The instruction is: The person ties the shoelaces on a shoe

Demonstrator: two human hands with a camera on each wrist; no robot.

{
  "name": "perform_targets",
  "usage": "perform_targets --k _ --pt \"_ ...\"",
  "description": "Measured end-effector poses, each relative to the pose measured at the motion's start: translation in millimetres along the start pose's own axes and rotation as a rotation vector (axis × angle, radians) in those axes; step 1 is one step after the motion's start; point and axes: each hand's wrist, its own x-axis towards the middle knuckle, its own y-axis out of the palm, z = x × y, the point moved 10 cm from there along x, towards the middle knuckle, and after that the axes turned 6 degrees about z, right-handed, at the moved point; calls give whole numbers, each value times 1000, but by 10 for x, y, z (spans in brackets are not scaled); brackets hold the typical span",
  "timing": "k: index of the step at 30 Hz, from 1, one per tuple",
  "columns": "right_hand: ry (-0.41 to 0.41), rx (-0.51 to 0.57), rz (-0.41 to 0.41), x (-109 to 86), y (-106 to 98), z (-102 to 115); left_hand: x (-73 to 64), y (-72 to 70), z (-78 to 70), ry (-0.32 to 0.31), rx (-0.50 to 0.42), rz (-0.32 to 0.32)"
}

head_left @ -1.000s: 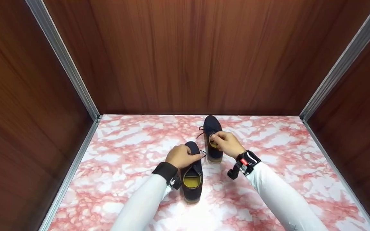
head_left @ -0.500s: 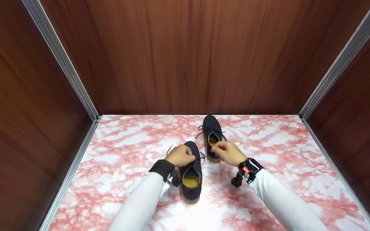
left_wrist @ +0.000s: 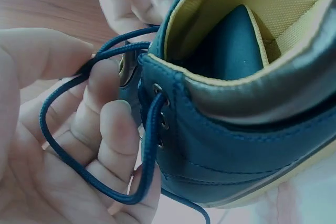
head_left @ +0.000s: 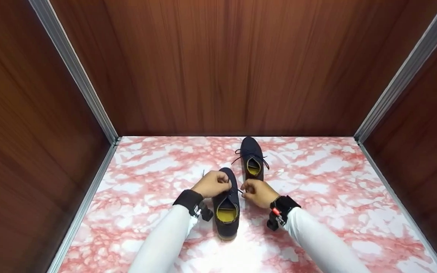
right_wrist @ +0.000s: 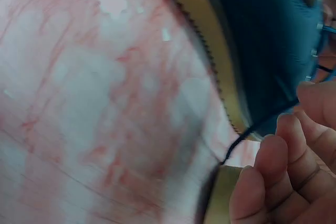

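A dark blue lace-up shoe (head_left: 227,231) with a yellow lining stands nearest me, toe pointing away. Over its left side, my left hand (head_left: 211,184) pinches its shoelace (left_wrist: 50,111) between thumb and index finger, making a loop across the other fingers. On the shoe's right side, my right hand (head_left: 261,193) has its fingers bent around the other lace end (right_wrist: 252,127). That lace runs between thumb and index finger, but a firm pinch is not clear. Behind the right hand stands the matching shoe (head_left: 249,146), its laces tied in a bow.
Both shoes stand on a red-and-white marbled surface (head_left: 146,163). Dark wood panels rise at the back (head_left: 218,68), left (head_left: 21,132) and right (head_left: 419,125), with grey metal strips (head_left: 78,72) along the corners.
My right hand has come back from the far shoe's opening to the near shoe's right side, beside the lace. My left hand has shifted slightly left. Both shoes have stayed in place.
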Motion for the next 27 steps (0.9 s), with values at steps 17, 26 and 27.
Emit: perform_targets --k 17,26,27 --pt "2 -60 -34 -114 -89 -103 -21 -25 24 6 -103 -38" --pt "16 -3 -58 -225 -404 -153 -30 -74 99 -16 -166 -79" --pt "16 5 -61 -237 -442 -167 -32 -83 105 -14 -175 -87"
